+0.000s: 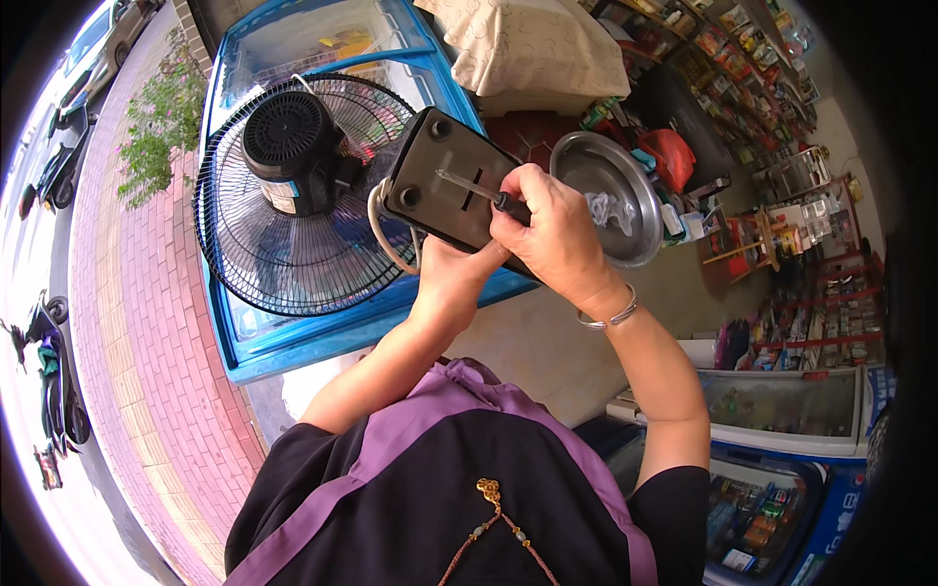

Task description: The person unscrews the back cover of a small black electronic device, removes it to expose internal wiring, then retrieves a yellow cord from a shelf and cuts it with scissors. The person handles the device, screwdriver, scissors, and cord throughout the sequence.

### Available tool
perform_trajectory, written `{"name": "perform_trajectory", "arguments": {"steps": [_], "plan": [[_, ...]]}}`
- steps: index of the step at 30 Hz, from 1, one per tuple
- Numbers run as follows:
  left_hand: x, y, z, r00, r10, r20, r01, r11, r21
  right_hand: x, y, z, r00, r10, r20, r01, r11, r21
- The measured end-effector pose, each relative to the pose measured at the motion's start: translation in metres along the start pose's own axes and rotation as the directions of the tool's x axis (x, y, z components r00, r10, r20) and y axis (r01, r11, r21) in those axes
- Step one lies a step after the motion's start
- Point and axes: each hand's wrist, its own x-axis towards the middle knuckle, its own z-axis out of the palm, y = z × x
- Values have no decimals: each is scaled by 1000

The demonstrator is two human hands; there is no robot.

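A black electric fan (pixel 288 127) lies on a blue-framed chest freezer (pixel 254 363), its rear motor housing facing up. Its base (pixel 430 181) is tipped so that the underside, with round feet and dark slots, faces me. At the base's near edge, my left hand (pixel 454 283) is closed on it. My right hand (pixel 562 234) grips a screwdriver (pixel 474 184) with a dark handle. The shaft points left across the underside; whether its tip touches the surface, I cannot tell. Beside my left hand, a pale power cord (pixel 383 239) loops out from the base.
A metal basin (pixel 645 200) holding crumpled clear plastic stands right of the base. Behind it is a cloth-covered object (pixel 528 49). Stocked shelves (pixel 752 68) and a glass-topped freezer (pixel 782 405) are to the right. Brick paving (pixel 156 293) and parked scooters (pixel 59 381) lie left.
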Motion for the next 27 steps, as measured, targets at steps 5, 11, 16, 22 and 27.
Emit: {"name": "perform_trajectory", "arguments": {"steps": [5,11,16,22,27], "plan": [[0,3,1,1000,13,16,-12,999,-52,6,-4,-13,985,118,129,-140,974,176],[-12,5,3,995,55,-80,-60,996,-69,-7,17,-51,897,276,344,-438,653,618],[-18,-2,12,975,125,-185,-133,991,-32,-9,38,-55,985,-41,169,-65,816,574],[-15,-16,28,899,251,-359,-277,961,-23,-14,69,-60,970,-232,70,201,931,303],[-14,-12,30,887,268,-376,-293,956,-10,-20,89,-59,958,-261,116,180,867,464]]}}
